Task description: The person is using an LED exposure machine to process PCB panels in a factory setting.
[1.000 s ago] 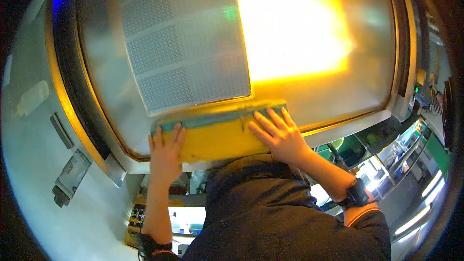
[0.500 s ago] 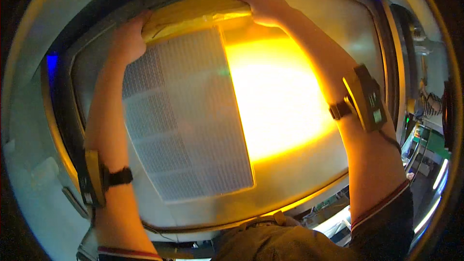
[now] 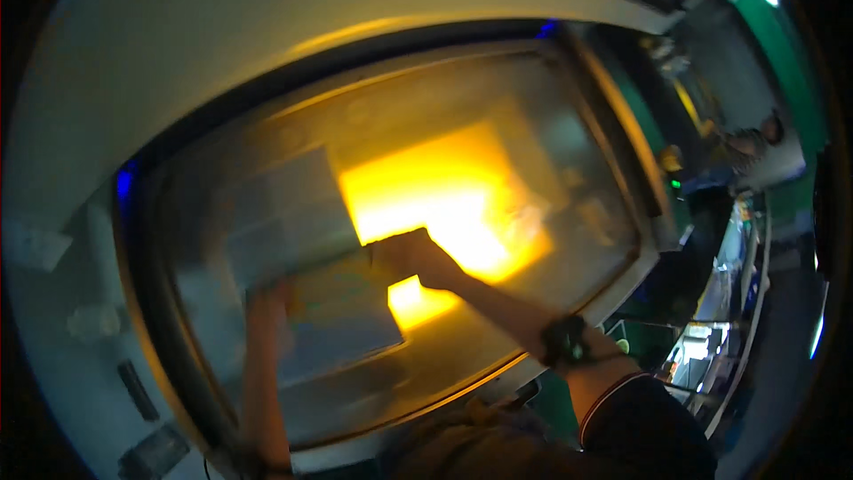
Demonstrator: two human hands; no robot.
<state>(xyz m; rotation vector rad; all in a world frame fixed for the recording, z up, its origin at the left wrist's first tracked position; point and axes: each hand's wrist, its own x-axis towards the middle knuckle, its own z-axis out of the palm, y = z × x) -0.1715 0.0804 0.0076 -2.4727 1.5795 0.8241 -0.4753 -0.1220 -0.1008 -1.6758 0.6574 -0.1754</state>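
Note:
A flat grey sheet lies on the left half of a large framed bed, beside a glowing yellow rectangle. Across the sheet, my two hands hold a long yellowish bar, blurred by motion. My left hand is closed at its left end, and its fingers are smeared. Over the edge between sheet and glow, my right hand is closed round the bar's right end. The sheet's fine grid, plain earlier, is lost in the blur.
A dark raised frame with rounded corners surrounds the bed. Above it leans a pale curved surface. At the far right, a person is in the background near shelving.
Both hands have brought the yellowish bar from the far edge toward me, over the middle of the sheet. The view has swung, showing more of the room on the right.

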